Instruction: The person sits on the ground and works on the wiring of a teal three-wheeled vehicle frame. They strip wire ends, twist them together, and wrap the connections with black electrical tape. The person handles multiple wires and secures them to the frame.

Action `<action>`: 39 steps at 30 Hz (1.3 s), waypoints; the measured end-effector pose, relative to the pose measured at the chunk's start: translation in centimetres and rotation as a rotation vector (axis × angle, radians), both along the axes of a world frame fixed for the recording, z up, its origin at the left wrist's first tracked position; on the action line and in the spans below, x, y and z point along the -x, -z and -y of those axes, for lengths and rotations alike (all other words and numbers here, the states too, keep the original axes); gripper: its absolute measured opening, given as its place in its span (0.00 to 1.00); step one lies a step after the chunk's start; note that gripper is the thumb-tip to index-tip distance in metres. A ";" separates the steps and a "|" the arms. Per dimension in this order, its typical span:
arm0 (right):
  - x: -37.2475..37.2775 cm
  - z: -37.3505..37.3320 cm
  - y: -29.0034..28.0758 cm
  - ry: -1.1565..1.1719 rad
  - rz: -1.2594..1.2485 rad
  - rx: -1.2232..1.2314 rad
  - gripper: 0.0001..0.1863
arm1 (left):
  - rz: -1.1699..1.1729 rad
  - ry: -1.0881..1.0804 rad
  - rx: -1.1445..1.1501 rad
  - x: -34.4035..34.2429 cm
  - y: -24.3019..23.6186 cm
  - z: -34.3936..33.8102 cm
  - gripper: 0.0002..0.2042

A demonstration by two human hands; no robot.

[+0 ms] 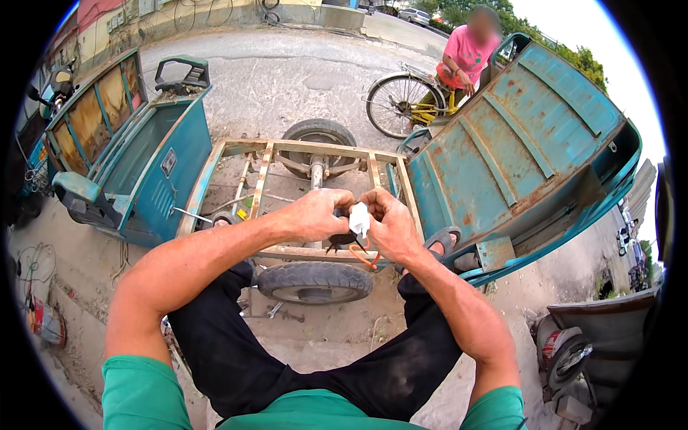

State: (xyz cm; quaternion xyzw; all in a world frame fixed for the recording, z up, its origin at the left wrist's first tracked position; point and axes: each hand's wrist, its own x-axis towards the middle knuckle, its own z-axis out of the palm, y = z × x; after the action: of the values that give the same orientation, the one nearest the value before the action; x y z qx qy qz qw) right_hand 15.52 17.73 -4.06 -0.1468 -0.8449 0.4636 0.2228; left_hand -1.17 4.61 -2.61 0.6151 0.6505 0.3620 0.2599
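Pinching the white piece between fingertips of left hand and right hand, over the open frame. Could drop it through with a loose pinch, or strain the orange wire by tugging.

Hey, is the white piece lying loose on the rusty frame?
No, the white piece is held between the fingers of your left hand and right hand.
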 end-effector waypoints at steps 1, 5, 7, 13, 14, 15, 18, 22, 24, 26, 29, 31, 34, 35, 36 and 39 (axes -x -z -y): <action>-0.3 0.5 -0.2 0.034 0.032 -0.049 0.15 | -0.087 -0.006 0.001 -0.3 0.0 0.2 0.15; -0.5 1.1 -0.1 0.059 0.032 -0.113 0.15 | -0.189 -0.015 0.022 -0.4 0.0 0.4 0.13; -0.7 0.2 0.4 0.034 0.042 -0.047 0.14 | -0.120 0.011 0.029 -0.6 -0.2 0.4 0.14; -0.4 0.5 0.2 -0.039 0.050 0.291 0.12 | 0.163 0.095 0.120 0.3 0.8 0.8 0.16; -0.4 0.2 -0.1 -0.051 0.018 0.309 0.12 | 0.202 0.105 0.123 0.2 0.3 0.6 0.16; -0.7 0.1 -0.3 -0.042 0.046 0.290 0.12 | 0.198 0.086 0.179 0.2 0.3 0.3 0.15; -0.3 0.9 -0.9 -0.060 0.099 0.274 0.13 | -0.040 0.078 0.097 0.8 1.5 0.1 0.13; 0.5 0.7 0.1 0.027 0.088 -0.015 0.19 | -0.173 0.002 0.045 0.0 0.9 0.9 0.15; 0.2 1.3 -0.4 0.031 0.169 -0.156 0.21 | -0.455 -0.023 0.088 -0.1 0.6 1.1 0.16; -0.3 1.4 0.0 0.054 0.267 -0.167 0.22 | -0.700 0.009 0.042 -0.5 0.6 1.1 0.11; 0.2 1.1 1.2 -0.046 0.365 -0.113 0.22 | -0.947 0.034 -0.099 -0.5 1.0 1.5 0.07; 0.4 0.6 1.1 -0.059 0.418 -0.067 0.21 | -1.032 0.039 -0.261 -0.1 1.5 1.3 0.04; 0.5 -0.2 0.6 -0.040 0.440 -0.030 0.22 | -1.052 0.003 -0.313 0.1 1.5 0.9 0.03; 0.4 -0.2 0.5 -0.030 0.410 -0.050 0.22 | -1.057 -0.023 -0.322 0.3 1.6 0.8 0.03; 0.3 -0.2 0.4 -0.022 0.380 -0.070 0.22 | -1.061 -0.050 -0.330 0.6 1.7 0.8 0.03; -0.7 -1.0 -0.4 -0.027 0.377 -0.001 0.21 | -0.952 -0.113 -0.197 1.9 1.5 0.8 0.05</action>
State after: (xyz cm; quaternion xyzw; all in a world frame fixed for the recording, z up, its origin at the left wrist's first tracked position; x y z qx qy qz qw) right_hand 16.21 18.74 -3.62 -0.2197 -0.8738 0.4303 0.0546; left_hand -3.12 3.84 -4.09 0.6977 0.6921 0.1139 -0.1457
